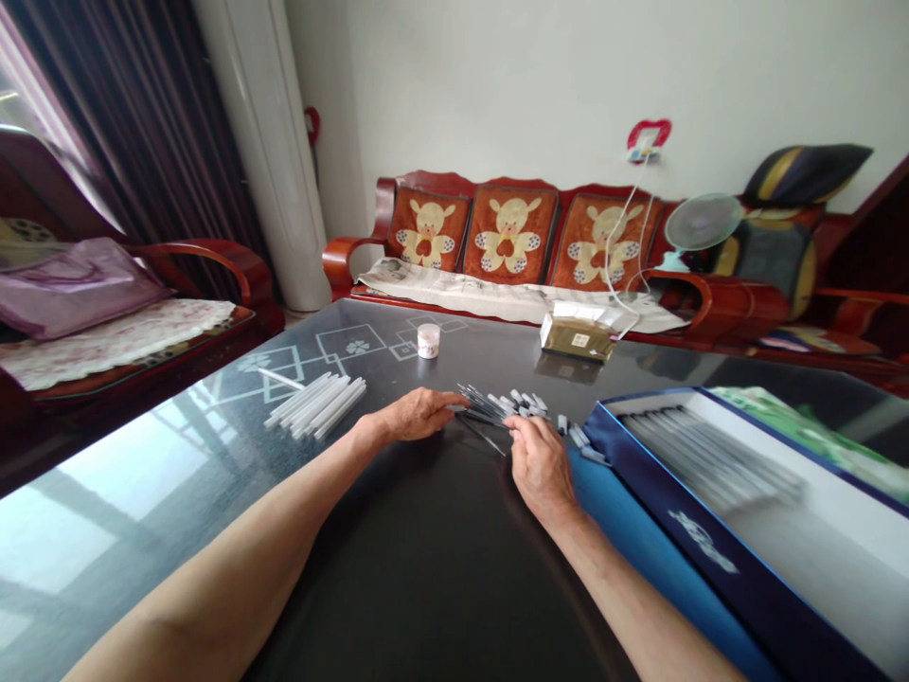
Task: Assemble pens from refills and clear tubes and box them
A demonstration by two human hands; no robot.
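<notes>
My left hand [420, 414] reaches over the dark table, its fingers at the left tips of thin dark refills [483, 405]; what it pinches, if anything, is too small to name. My right hand [540, 464] is closed at the right end of the same refills, thumb and finger together; its hold is too small to make out. Grey and white pen caps [529, 403] lie just behind it. White pen barrels [317, 405] lie in a pile to the left. At the right, an open blue box [639, 483] holds a row of assembled pens [710, 459].
A small paper cup [428, 341] and a tissue box [577, 333] stand toward the table's far side. Green and white plastic packaging [816, 436] lies behind the blue box. A wooden sofa [511, 237] stands beyond the table [383, 530].
</notes>
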